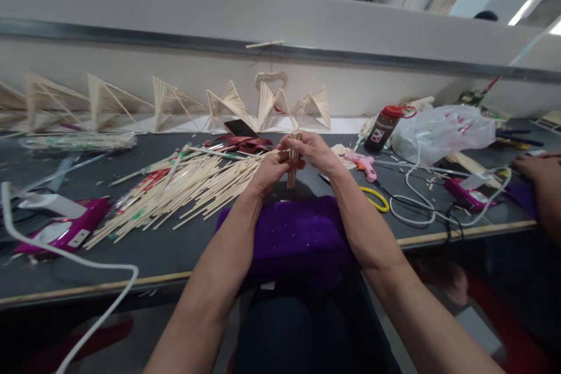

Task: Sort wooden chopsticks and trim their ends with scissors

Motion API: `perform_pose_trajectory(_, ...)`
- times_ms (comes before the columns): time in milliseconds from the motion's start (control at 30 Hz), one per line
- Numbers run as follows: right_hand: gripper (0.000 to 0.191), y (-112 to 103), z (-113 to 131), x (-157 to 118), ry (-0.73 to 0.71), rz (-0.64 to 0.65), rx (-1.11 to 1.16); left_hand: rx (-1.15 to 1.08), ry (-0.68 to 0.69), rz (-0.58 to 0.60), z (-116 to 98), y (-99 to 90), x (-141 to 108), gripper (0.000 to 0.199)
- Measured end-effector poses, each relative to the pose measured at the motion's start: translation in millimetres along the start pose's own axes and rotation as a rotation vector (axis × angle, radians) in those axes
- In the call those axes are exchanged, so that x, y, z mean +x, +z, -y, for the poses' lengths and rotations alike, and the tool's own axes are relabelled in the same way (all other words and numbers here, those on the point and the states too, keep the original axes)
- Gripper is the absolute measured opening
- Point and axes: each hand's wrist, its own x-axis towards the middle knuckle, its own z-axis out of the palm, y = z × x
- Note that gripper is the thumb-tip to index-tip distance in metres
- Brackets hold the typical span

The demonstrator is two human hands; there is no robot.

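Note:
My left hand (pixel 274 168) and my right hand (pixel 313 150) are both closed around a small upright bundle of wooden sticks (pixel 291 178). The bundle's lower ends stick out beneath my fingers, above the dark table. Under my forearms, a purple cloth (pixel 302 231) hangs over the table's front edge. Left of my hands lies a loose heap of pale wooden sticks (pixel 197 184). A pink glue gun (pixel 363 165) rests to the right of my right hand, beside yellow-handled scissors (pixel 376 200).
Fan-shaped stick models (pixel 173 105) line the back wall. A dark bottle with a red lid (pixel 382 128) stands by a plastic bag (pixel 442 131). Magenta power strips (pixel 72 228) and white cables lie at both sides. At far right is another person's hand (pixel 537 172).

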Motion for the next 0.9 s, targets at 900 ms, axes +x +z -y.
perform_pose_trajectory(900,0.024,-17,-5,-3,-0.075,0.005,-0.168,0.146,-0.092,0.092,9,7.7,2,0.032)
